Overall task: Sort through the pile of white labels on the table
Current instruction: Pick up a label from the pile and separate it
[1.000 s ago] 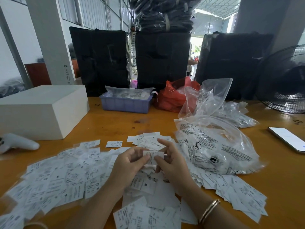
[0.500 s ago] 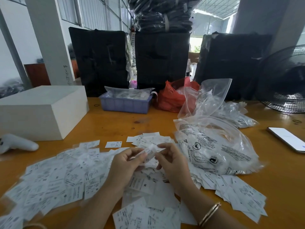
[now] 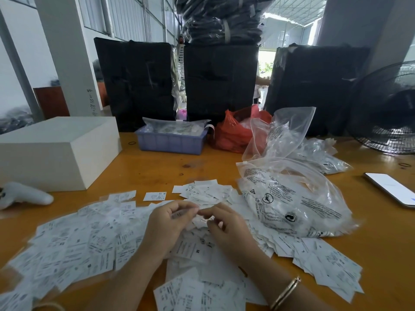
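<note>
A wide pile of small white printed labels [image 3: 74, 245] covers the near part of the wooden table [image 3: 157, 169]. My left hand [image 3: 166, 225] is above the middle of the pile, its fingers curled round a thin folded label [image 3: 179, 213]. My right hand [image 3: 226, 227] sits close beside it, fingertips nearly meeting the left thumb, with a white label [image 3: 202, 221] showing under its curled fingers. A smaller heap of labels [image 3: 202, 191] lies just beyond both hands, and one single label [image 3: 155, 196] lies apart to its left.
A clear printed plastic bag [image 3: 292, 203] lies right of the hands, more bags behind it. A white box [image 3: 56, 151] and white controller [image 3: 24, 195] are at left. A blue bin [image 3: 170, 142], red bag [image 3: 233, 133], phone [image 3: 390, 189] and fan [image 3: 388, 108] stand farther back.
The label that both hands held flat between them a second ago has been folded and drawn into my left hand. Both hands have sunk a little toward the pile.
</note>
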Demonstrator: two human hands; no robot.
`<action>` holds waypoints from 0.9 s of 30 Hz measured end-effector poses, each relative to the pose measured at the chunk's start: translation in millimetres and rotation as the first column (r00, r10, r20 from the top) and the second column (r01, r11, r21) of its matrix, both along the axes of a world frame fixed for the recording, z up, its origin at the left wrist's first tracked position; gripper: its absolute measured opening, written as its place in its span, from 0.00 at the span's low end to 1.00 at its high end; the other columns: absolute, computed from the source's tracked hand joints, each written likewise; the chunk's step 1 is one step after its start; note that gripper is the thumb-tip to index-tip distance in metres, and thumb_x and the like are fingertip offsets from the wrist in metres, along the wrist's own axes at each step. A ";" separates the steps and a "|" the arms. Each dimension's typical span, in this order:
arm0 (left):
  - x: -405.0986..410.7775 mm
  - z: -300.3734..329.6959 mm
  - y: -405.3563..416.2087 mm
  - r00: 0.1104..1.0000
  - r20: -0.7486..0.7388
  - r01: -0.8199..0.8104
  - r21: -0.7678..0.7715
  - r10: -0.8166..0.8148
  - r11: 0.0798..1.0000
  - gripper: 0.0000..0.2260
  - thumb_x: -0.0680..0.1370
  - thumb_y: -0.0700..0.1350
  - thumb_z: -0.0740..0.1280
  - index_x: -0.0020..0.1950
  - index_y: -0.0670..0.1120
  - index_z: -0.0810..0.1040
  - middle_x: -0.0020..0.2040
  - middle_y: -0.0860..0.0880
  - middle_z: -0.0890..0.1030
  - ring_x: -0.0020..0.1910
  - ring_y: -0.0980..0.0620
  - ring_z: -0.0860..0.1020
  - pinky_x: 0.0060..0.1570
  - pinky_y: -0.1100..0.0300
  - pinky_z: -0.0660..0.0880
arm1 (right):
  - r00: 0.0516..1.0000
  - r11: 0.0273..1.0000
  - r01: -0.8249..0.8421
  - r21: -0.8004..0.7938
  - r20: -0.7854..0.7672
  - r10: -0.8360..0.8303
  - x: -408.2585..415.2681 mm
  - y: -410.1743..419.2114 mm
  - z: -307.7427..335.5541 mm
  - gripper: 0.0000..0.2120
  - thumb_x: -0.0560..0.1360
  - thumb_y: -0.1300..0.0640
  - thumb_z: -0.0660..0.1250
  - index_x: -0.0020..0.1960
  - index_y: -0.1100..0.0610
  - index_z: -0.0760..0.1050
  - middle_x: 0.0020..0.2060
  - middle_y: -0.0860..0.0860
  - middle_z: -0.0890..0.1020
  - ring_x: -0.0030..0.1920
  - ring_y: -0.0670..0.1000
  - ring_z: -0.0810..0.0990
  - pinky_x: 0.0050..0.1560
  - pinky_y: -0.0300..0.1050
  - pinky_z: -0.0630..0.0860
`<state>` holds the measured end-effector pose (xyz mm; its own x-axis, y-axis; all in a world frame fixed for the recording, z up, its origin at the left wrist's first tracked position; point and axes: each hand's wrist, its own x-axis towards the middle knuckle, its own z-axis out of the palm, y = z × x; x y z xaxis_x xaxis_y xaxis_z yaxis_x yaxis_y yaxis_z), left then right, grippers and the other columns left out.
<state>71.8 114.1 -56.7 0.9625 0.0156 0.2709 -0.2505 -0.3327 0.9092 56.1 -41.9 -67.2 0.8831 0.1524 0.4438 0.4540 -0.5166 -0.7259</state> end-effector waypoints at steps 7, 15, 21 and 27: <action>13.2 -1.4 24.0 0.930 0.094 -0.361 0.055 0.355 0.931 0.03 0.75 0.49 0.70 0.45 0.54 0.77 0.42 0.55 0.80 0.36 0.57 0.77 0.29 0.65 0.72 | 0.905 0.870 0.359 0.338 0.100 -0.413 15.2 -35.6 34.2 0.13 0.77 0.65 0.61 0.51 0.49 0.77 0.46 0.45 0.80 0.37 0.38 0.75 0.37 0.28 0.72; 27.1 -15.6 48.1 0.842 0.190 -0.512 0.580 0.506 0.634 0.09 0.75 0.50 0.70 0.54 0.52 0.79 0.53 0.50 0.82 0.48 0.50 0.76 0.48 0.54 0.69 | 0.715 0.718 0.691 -0.086 -0.064 -0.696 54.8 -125.8 37.9 0.14 0.76 0.66 0.61 0.56 0.56 0.81 0.58 0.53 0.80 0.44 0.50 0.78 0.37 0.31 0.69; 20.8 -10.0 31.7 0.848 0.471 -0.500 0.561 0.242 0.660 0.07 0.73 0.41 0.70 0.50 0.47 0.81 0.50 0.48 0.80 0.52 0.46 0.75 0.48 0.56 0.67 | 0.706 0.595 0.477 -0.647 -0.121 -0.698 73.2 -141.3 28.8 0.14 0.76 0.48 0.65 0.48 0.58 0.81 0.47 0.55 0.82 0.47 0.56 0.78 0.44 0.45 0.72; 2.2 -14.4 1.3 0.880 0.349 0.011 0.663 -0.322 0.749 0.06 0.76 0.44 0.68 0.51 0.51 0.81 0.50 0.58 0.79 0.53 0.59 0.73 0.56 0.63 0.68 | 0.666 0.673 0.578 -0.461 -0.209 -0.716 76.5 -136.0 30.8 0.11 0.72 0.53 0.68 0.40 0.61 0.81 0.34 0.54 0.81 0.38 0.56 0.79 0.39 0.45 0.74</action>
<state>74.0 115.4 -71.1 0.7184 -0.4552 0.5261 -0.6560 -0.6950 0.2944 132.6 -177.9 -36.4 0.8854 -0.4471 0.1273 -0.3386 -0.8078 -0.4825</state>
